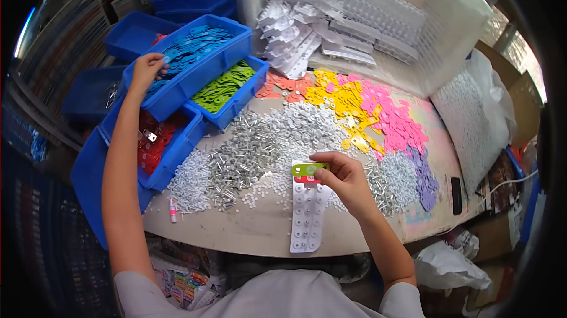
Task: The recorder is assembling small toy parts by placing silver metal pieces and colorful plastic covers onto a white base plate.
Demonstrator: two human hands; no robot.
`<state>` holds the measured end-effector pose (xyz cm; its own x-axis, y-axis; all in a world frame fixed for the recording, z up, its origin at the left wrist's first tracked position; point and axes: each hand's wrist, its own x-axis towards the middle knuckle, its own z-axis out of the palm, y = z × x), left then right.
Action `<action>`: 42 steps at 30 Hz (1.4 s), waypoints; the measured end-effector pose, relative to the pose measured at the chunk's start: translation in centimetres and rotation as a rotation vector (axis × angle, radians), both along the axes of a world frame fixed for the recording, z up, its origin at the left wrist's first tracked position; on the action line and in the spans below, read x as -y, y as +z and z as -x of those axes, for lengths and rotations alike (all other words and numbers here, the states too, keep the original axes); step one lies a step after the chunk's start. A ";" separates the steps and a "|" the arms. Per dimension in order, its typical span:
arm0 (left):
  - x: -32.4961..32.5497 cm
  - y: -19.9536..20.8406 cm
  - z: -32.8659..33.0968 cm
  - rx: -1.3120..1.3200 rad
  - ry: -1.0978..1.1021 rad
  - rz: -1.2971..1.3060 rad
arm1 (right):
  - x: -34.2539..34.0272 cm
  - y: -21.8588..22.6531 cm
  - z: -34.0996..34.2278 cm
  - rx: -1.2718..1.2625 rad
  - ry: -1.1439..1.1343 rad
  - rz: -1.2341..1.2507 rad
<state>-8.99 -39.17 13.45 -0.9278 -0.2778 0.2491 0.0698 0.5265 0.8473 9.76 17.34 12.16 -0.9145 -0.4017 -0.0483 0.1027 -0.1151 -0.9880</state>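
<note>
- Head view: the thumb and fingers of my right hand point(341, 177) are closed on a green piece point(302, 169), pinching its right end.
- The green piece is over the far end of a white strip point(306, 223), with a red piece point(301, 179) showing just on its near side.
- This strip lies lengthwise toward me at the table's near edge, with white rings along both sides.
- My left hand point(149, 72) reaches far left, fingers curled at the blue pieces point(204, 46) in a tilted blue bin point(198, 90); whether they grip one, I cannot tell.
- Just right of that bin, green pieces point(224, 87) fill another; on its near side, red pieces point(155, 155) fill a third.
- Left of the strip, metal pins point(248, 146) lie heaped.
- Beyond my right hand spread yellow pieces point(336, 96) and pink pieces point(393, 117); purple pieces point(425, 182) lie to its right.
- At the far side, white strips are piled in a translucent crate point(437, 70).
</note>
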 end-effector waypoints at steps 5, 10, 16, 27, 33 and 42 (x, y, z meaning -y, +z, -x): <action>-5.6 1.9 -3.8 -0.200 0.084 -0.085 | -2.6 -2.4 -1.2 0.011 -0.018 -0.010; -21.0 -0.8 -13.8 -0.082 -0.255 -0.436 | -3.4 -3.3 -2.5 -0.070 -0.090 -0.151; -30.9 -4.7 -22.0 0.440 -0.541 -0.780 | -2.6 -4.5 -3.3 -0.536 -0.079 -0.779; -33.7 -8.0 -21.7 0.374 -0.561 -0.312 | -0.9 -7.8 -4.3 -0.652 -0.175 -0.916; -36.3 -8.6 -20.3 0.324 -0.534 -0.111 | -1.1 -8.8 -4.9 -0.553 -0.322 -0.974; -38.4 -10.6 -19.5 0.020 -0.500 0.197 | -0.8 -9.1 -5.1 -0.556 -0.368 -0.991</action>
<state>10.53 -0.73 2.90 -0.9399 0.2497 0.2328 0.3378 0.5823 0.7395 14.85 18.14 3.08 -0.9605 -0.1227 0.2497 -0.2469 0.7896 -0.5617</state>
